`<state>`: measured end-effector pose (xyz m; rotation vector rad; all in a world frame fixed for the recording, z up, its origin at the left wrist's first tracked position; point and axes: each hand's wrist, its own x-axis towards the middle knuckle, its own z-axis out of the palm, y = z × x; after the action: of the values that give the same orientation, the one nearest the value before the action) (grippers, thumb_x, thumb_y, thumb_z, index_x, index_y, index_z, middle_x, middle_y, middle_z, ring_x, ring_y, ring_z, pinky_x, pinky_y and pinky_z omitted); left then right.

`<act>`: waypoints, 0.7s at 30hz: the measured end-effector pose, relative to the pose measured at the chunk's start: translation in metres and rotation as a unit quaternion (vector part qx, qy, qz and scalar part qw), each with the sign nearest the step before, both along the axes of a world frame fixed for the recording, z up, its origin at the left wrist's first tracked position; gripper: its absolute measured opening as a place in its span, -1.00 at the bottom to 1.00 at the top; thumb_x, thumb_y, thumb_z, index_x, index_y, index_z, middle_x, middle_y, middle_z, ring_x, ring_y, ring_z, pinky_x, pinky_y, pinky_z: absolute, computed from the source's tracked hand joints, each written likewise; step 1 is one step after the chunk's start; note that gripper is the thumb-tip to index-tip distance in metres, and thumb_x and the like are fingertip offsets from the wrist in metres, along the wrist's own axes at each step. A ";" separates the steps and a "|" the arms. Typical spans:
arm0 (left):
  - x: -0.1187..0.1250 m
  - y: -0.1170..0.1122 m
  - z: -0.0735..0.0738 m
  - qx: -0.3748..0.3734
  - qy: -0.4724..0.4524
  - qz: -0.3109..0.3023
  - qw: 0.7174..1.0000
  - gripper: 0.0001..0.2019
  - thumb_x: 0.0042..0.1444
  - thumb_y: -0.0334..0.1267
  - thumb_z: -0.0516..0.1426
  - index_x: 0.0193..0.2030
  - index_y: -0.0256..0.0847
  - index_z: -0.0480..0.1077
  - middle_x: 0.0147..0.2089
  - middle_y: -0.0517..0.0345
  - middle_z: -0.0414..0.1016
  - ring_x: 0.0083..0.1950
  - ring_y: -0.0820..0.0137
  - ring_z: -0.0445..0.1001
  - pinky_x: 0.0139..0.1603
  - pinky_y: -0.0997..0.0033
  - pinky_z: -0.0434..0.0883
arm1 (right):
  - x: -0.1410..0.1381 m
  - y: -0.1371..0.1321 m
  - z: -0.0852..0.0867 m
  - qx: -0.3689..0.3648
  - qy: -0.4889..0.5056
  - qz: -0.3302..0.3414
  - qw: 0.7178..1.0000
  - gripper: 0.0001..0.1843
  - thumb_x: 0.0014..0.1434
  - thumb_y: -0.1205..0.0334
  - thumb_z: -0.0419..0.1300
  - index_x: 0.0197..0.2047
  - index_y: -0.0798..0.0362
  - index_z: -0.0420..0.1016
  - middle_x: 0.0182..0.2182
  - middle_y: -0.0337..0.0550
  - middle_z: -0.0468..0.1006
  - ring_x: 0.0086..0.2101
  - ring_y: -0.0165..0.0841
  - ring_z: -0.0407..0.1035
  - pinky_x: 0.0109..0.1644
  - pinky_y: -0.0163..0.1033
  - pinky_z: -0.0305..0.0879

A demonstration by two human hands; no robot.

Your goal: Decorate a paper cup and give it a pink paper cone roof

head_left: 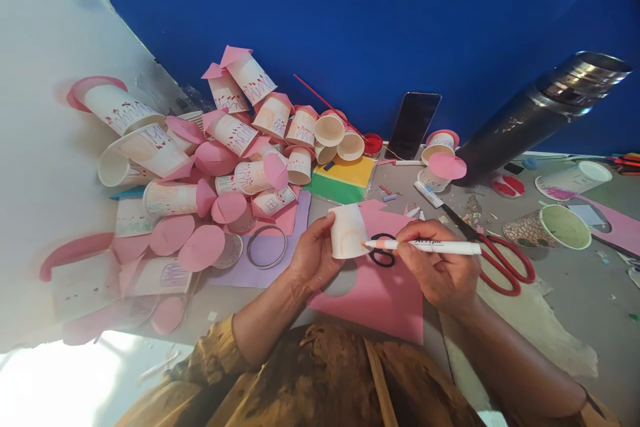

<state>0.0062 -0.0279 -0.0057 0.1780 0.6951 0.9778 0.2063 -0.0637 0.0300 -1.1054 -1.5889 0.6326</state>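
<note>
My left hand (314, 250) is wrapped round a white paper cup (347, 223) turned bottom up, with a faint orange arch on its side. In my right hand (443, 273) is a white marker (435, 247), its orange tip at the cup's lower right side. Beneath both hands lies pink paper (377, 303) with a round cutout. Black-handled scissors (383, 259) rest on it, partly hidden by the marker. Red-handled scissors (510, 267) lie just right of my right hand.
A heap of decorated paper cups with pink cone tops (235, 133) fills the left side. A tape roll (267, 247) sits on purple paper (300, 213). Along the blue wall stand a phone (414, 125) and a dark thermos (525, 123). A patterned cup (530, 230) lies at right.
</note>
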 end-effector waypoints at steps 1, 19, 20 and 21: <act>0.000 0.000 0.000 0.000 0.000 -0.002 1.000 -0.72 0.22 -0.19 0.26 -0.06 -0.37 0.56 -0.20 -0.06 0.66 -0.22 0.22 0.62 -0.08 0.27 0.54 | 0.000 0.000 0.000 0.002 -0.003 0.001 1.000 -0.92 0.25 0.31 0.27 -0.31 0.00 0.54 -0.48 -0.27 0.57 -0.54 -0.40 0.40 -0.49 -0.30 0.29; 0.005 -0.003 0.001 -0.020 0.010 0.001 1.000 -0.79 0.22 -0.25 0.25 -0.06 -0.32 0.57 -0.22 -0.02 0.66 -0.24 0.21 0.63 -0.14 0.25 0.57 | -0.001 -0.001 -0.004 0.022 -0.023 -0.019 0.999 -0.93 0.27 0.32 0.29 -0.27 -0.02 0.57 -0.43 -0.24 0.63 -0.51 -0.37 0.47 -0.43 -0.28 0.39; 0.005 -0.003 0.001 -0.017 0.011 0.001 1.000 -0.80 0.22 -0.25 0.25 -0.08 -0.33 0.57 -0.24 -0.01 0.65 -0.26 0.23 0.62 -0.17 0.27 0.56 | -0.001 -0.001 -0.003 0.014 -0.025 -0.010 1.000 -0.93 0.27 0.32 0.28 -0.28 -0.01 0.57 -0.44 -0.24 0.62 -0.51 -0.37 0.47 -0.43 -0.27 0.39; 0.005 -0.003 0.001 -0.015 0.012 0.000 1.000 -0.80 0.22 -0.25 0.25 -0.11 -0.33 0.57 -0.26 0.00 0.64 -0.28 0.24 0.60 -0.19 0.29 0.55 | -0.001 -0.002 -0.002 0.006 -0.026 0.002 1.000 -0.92 0.27 0.32 0.28 -0.29 -0.01 0.56 -0.45 -0.25 0.60 -0.51 -0.37 0.46 -0.43 -0.27 0.38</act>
<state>0.0109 -0.0307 -0.0044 0.1642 0.7317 0.9652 0.2053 -0.0655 0.0284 -1.1185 -1.6382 0.6015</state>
